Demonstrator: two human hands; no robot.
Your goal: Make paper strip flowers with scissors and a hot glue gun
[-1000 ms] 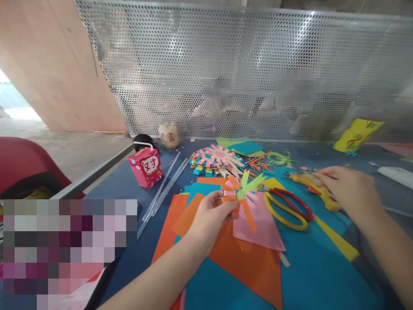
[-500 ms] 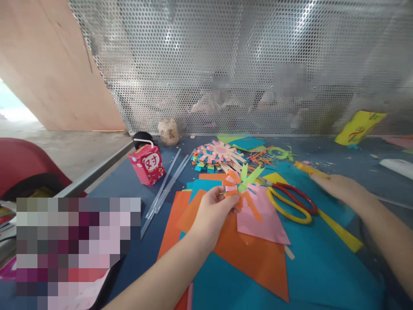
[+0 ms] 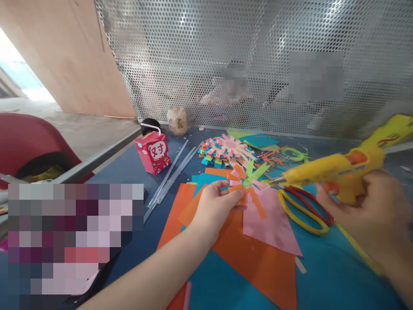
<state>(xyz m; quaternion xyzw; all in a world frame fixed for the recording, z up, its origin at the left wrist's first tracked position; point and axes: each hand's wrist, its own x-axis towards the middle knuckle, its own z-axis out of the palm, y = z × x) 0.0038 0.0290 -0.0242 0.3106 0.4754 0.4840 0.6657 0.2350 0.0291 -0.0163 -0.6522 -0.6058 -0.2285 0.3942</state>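
Pinched in my left hand point(image 3: 217, 204) is a paper flower point(image 3: 248, 183) with orange, pink and light green petals. My right hand point(image 3: 371, 215), blurred by motion, is wrapped round the handle of a yellow glue gun point(image 3: 325, 168). Its nozzle points left and sits close to the flower's right petals; I cannot tell whether they touch. Beneath the flower lies a pink paper sheet point(image 3: 271, 226) on orange paper point(image 3: 258, 262). Scissors point(image 3: 300, 213) with red and yellow handles rest under the glue gun.
Behind the flower is a pile of cut paper flowers point(image 3: 226, 148), with paper scraps point(image 3: 274, 157) beside it. Clear glue sticks point(image 3: 176, 178) and a pink drink carton point(image 3: 152, 153) stand left. A jar point(image 3: 177, 120) is near the perforated metal panel point(image 3: 200, 56).
My right hand has lifted the yellow glue gun from the table's right side and brought its nozzle to the flower. My left hand still holds the flower. The view has shifted slightly.
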